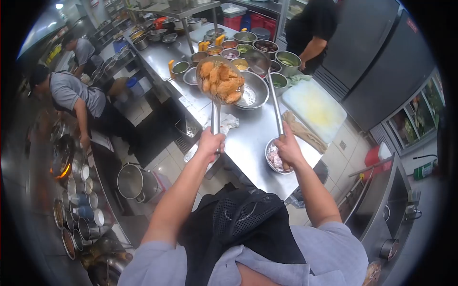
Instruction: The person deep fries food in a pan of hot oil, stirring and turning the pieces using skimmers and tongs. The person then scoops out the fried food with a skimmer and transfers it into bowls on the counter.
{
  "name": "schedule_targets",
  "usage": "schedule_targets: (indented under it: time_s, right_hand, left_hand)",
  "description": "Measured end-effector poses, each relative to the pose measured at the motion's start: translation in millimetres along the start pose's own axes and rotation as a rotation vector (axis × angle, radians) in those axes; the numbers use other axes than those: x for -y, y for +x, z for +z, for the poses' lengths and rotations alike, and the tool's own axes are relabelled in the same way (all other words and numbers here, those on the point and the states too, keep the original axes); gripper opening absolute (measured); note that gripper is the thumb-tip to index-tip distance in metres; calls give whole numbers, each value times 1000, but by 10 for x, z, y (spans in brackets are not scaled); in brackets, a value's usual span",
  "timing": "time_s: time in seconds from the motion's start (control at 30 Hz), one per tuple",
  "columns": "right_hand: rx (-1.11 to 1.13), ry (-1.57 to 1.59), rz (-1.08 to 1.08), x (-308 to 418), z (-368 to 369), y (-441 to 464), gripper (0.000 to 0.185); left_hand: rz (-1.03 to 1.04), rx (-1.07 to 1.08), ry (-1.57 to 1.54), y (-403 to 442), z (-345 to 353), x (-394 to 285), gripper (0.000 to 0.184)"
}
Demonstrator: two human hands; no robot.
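Note:
My left hand (pixel 211 143) is closed around the handle of a skimmer (pixel 215 117). Golden-brown fried pieces (pixel 222 81), which look like chicken, are heaped on it above the steel table. An empty-looking metal bowl (pixel 255 90) stands just right of the skimmer. In my right hand (pixel 289 147) is the wooden grip of a long ladle (pixel 276 102), whose round bowl reaches over the containers at the back. Below that hand sits a small metal bowl (pixel 275 162) of pale pinkish pieces, partly covered by the hand.
Pots of ingredients (pixel 243 47) crowd the steel table's (pixel 245 152) far part. A white cutting board (pixel 315 107) and a brown cloth (pixel 305 132) lie at the right. Co-workers stand at the left (pixel 78 95) and far right (pixel 312 28). A large pot (pixel 131 181) is at lower left, near a lit burner (pixel 62 171).

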State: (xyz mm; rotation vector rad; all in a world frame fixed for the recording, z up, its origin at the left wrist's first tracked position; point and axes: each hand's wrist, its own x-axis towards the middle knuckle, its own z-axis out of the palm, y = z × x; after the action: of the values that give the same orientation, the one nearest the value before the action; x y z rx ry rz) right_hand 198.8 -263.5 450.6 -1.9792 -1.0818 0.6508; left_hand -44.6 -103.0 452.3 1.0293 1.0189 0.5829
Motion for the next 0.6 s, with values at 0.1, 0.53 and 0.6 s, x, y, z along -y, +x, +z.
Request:
schedule_targets:
  time_s: [0.1, 0.53, 0.6]
  right_hand:
    - [38, 8, 40, -269, 268, 236, 80]
    - [-30, -94, 33, -141, 390, 356, 83]
    - [-6, 255, 23, 131, 351, 370, 82]
  left_hand:
    - [117, -168, 254, 455, 250, 86, 39]
    - [433, -527, 641, 598, -25, -42, 59]
    - [565, -553, 567, 474, -323, -26, 57]
